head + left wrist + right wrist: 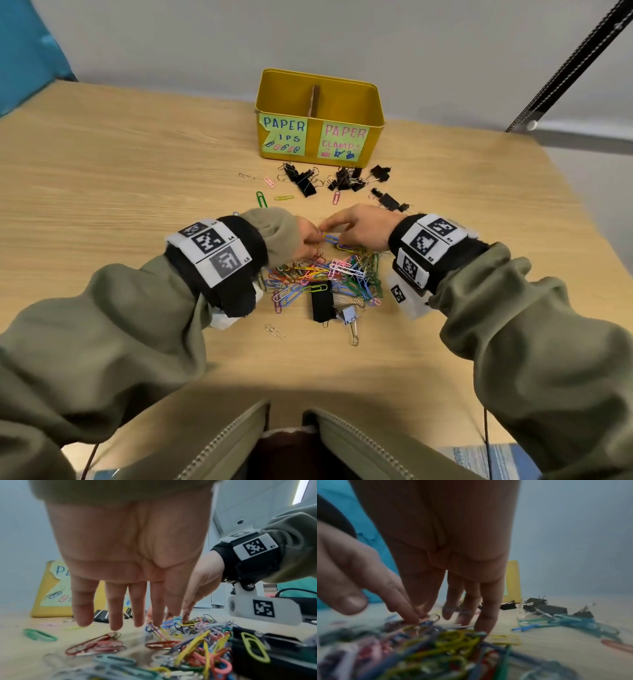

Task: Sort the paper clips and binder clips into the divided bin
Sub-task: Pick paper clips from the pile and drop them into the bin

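Observation:
A pile of coloured paper clips (322,274) lies on the wooden table (120,154) in front of me. My left hand (317,240) and right hand (334,229) meet at its far edge. Each pinches a tangle of blue and yellow paper clips (331,239) between thumb and forefinger. The left wrist view shows my left hand (164,620) with its other fingers straight above the clips. In the right wrist view my right hand (423,615) pinches beside the left hand's finger (407,609). The yellow divided bin (375,113) stands behind, labelled for clips on the left and clamps on the right.
Black binder clips (342,180) lie scattered just in front of the bin. A large black binder clip (322,301) and a pale one (347,313) lie at the pile's near edge. Stray paper clips (262,198) dot the table to the left.

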Demonstrator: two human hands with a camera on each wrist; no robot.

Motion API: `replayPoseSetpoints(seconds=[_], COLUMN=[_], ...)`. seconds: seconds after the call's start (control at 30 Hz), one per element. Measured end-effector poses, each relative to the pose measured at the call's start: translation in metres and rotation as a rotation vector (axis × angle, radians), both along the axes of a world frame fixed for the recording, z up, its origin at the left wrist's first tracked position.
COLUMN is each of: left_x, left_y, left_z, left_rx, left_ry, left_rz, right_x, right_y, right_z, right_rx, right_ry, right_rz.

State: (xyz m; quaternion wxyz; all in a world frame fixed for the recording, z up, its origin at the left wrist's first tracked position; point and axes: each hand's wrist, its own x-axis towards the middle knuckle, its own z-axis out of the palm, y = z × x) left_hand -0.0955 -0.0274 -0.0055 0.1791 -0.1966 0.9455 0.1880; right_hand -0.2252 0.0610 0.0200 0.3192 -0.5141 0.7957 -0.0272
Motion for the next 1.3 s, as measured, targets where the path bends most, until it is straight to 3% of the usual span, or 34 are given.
replayPoseSetpoints(seconds=[0.07,0.13,0.27,0.37,0.43,0.63,0.8,1.0,1.3], left_x=[0.008,0.014,0.018,0.016,0.015,0.019,0.019,0.025,0.026], left_y=[-0.002,-0.001,0.015,0.03,0.039,0.056,0.066,0.046,0.034], left_z=[0.006,0.011,0.012,0.01,0.01,0.007,0.008,0.016,0.026], left_rx=[-0.049,-0.062,0.076,0.103,0.097,0.085,0.019,0.109,0.222], left_ry=[0.061,0.065,0.036,-0.042,-0.045,-0.008,-0.028,-0.017,0.098], left_rz=[0.036,0.083,0.066,0.004,0.007,-0.019,-0.04,0.088,0.214], right_x=[0.001,0.0,0.004,0.002,-0.002,0.002,-0.005,-0.012,-0.022], right_y=[0.002,0.005,0.013,0.015,0.018,0.038,0.04,0.04,0.041], right_z=[0.004,0.009,0.007,0.001,0.004,0.001,-0.007,0.003,0.001], right_rx=[-0.063,-0.094,0.115,-0.052,-0.175,0.153,0.085,0.048,0.055], right_ry=[-0.044,0.04,0.114,0.307,0.322,0.185,-0.118,-0.299,-0.32], right_rz=[-0.034,-0.024,0.088,0.026,-0.074,-0.023,-0.197,-0.297,-0.397])
